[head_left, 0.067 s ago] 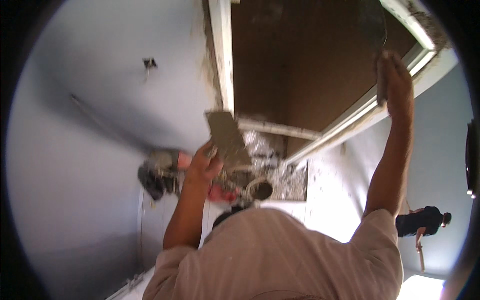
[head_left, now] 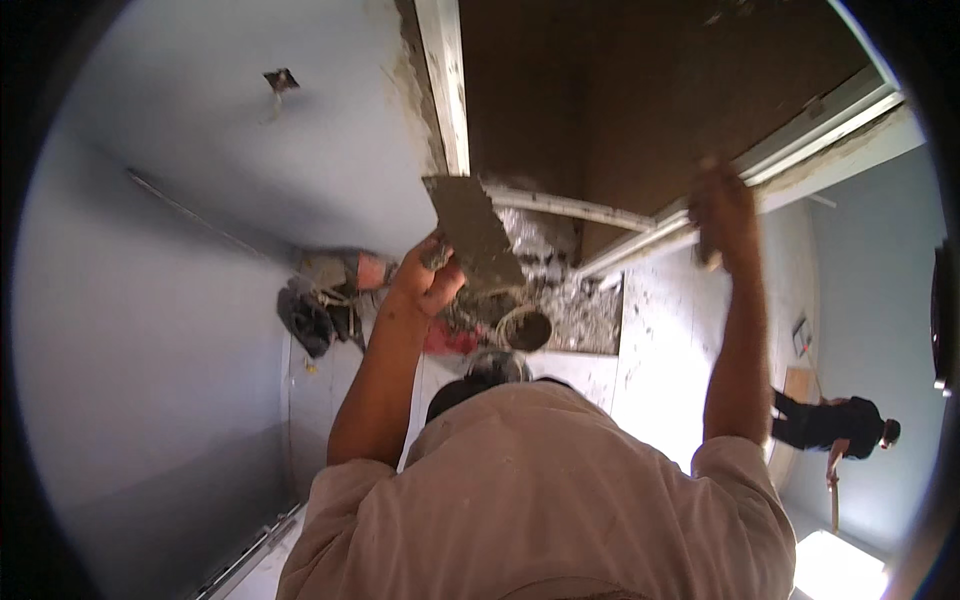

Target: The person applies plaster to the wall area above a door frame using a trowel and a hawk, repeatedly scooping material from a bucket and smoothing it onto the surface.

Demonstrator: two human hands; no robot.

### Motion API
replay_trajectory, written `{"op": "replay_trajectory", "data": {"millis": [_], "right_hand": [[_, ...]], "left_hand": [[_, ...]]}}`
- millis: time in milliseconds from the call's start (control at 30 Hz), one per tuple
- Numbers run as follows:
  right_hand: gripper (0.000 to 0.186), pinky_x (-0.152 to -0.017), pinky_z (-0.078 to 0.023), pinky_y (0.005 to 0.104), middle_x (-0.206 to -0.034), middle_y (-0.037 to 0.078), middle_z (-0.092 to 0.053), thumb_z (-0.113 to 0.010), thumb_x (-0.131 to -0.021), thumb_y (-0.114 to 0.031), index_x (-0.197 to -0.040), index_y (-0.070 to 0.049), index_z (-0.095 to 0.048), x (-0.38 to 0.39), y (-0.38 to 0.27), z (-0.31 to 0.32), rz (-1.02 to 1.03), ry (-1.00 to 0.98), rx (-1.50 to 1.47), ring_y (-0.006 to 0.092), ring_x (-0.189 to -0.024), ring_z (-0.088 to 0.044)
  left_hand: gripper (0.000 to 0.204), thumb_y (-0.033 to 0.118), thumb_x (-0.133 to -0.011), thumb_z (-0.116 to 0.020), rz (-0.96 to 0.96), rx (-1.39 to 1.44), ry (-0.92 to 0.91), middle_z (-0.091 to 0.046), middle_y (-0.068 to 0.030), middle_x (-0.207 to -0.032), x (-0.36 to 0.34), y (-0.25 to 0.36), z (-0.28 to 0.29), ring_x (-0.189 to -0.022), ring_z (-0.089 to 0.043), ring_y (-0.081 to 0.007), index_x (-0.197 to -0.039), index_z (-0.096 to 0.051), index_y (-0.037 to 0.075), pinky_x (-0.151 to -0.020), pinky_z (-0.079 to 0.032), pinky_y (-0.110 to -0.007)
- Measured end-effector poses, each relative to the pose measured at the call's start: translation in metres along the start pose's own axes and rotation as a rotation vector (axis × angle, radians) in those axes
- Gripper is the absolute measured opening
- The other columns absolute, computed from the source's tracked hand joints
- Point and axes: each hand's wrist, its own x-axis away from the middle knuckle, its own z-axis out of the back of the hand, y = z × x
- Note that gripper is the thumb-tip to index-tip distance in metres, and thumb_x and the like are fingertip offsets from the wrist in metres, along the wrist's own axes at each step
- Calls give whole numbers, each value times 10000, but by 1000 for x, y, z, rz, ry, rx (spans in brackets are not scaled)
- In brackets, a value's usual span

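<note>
My left hand (head_left: 430, 278) is closed on a flat rectangular plastering trowel (head_left: 478, 235), whose grey face is coated with mortar. The trowel's far end lies close to the lower end of the white frame post (head_left: 445, 80). Blurred by motion, my right hand (head_left: 728, 215) is wrapped round the handle of a trowel (head_left: 709, 257) beside the frame's right-hand rail. The blade of this trowel cannot be made out against the brown mortar surface (head_left: 620, 100) inside the frame.
Below my hands stand a bucket (head_left: 525, 328) and a red item (head_left: 452, 338) on a mortar-splashed floor sheet (head_left: 590, 320). A black bag (head_left: 305, 318) lies by the left wall. To the right, another person (head_left: 835, 425) in dark clothes holds a long stick-like tool.
My right hand has come down and left with its trowel, away from the brown surface. The left-hand trowel has shifted slightly right and up in view. The whole view has also shifted.
</note>
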Motion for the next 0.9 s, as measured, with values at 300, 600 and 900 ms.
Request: {"op": "replay_trajectory", "data": {"millis": [300,600,900], "right_hand": [[188,-545,-477,374,-718,116,-604,-556,-953,-155,-1066,-6,-535,202,119,-134,-560,-403,6,201,-601,-595],[269,-651,-475,540,-799,248,-634,-635,-914,-80,-1090,-20,-440,308,300,-164,-434,-228,338,488,-760,-623],[304,-835,-517,543,-984,291,-674,-473,-979,-270,-1033,-9,-619,355,605,-311,-984,-680,473,471,-978,-643]], "left_hand": [[400,-13,-839,-655,-98,-359,116,-623,-104,-1233,-65,0,112,-1102,-621,-289,-1219,-562,65,-950,-495,-504],[411,65,-745,-747,-671,-1814,259,-630,-175,-1189,-163,-146,271,-1158,-567,-384,-1130,-603,67,-1002,-436,-449],[407,39,-760,-763,-378,-1116,608,-623,-102,-1059,-287,-199,534,-924,-607,-221,-1114,-561,20,-831,-496,-360]]}}
